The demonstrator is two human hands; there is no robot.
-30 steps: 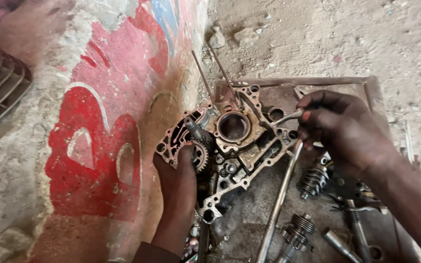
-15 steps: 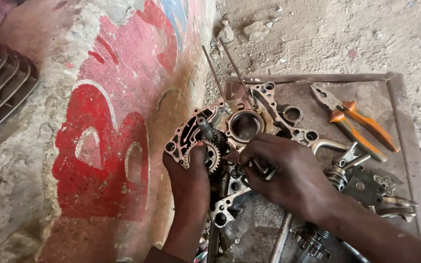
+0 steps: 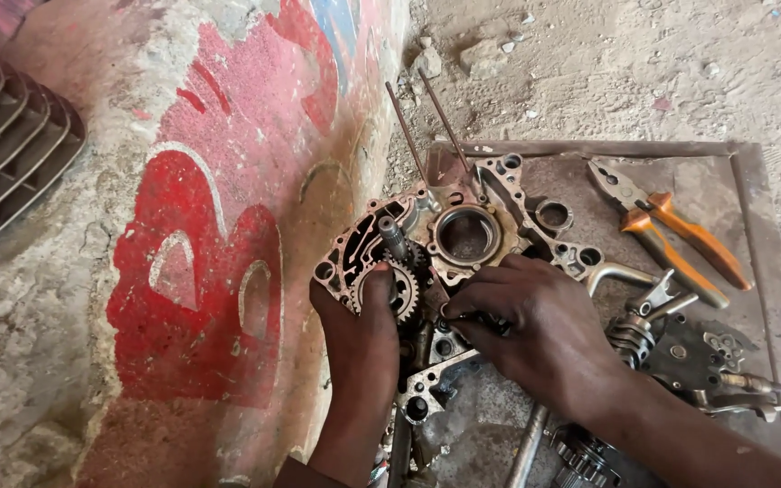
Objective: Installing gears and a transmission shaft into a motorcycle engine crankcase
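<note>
A greasy metal engine case half [image 3: 463,244] leans against a painted wall, with two thin rods sticking up from it. My left hand [image 3: 363,343] grips its left edge, thumb resting on a toothed gear [image 3: 401,287] beside a short shaft. My right hand [image 3: 531,330] lies over the lower middle of the case, fingertips pressed onto a small dark part there. What the fingers pinch is hidden.
The case stands on a rusty metal tray [image 3: 752,190]. Orange-handled pliers [image 3: 671,226] lie at the tray's upper right. Gear shafts and loose engine parts [image 3: 680,348] lie at right. A red-painted concrete wall [image 3: 201,271] is at left, a finned cylinder [image 3: 2,163] at far left.
My right hand moved from the tray's right side leftward onto the case's lower middle. The view shifted, showing the pliers. My left hand stays on the case edge.
</note>
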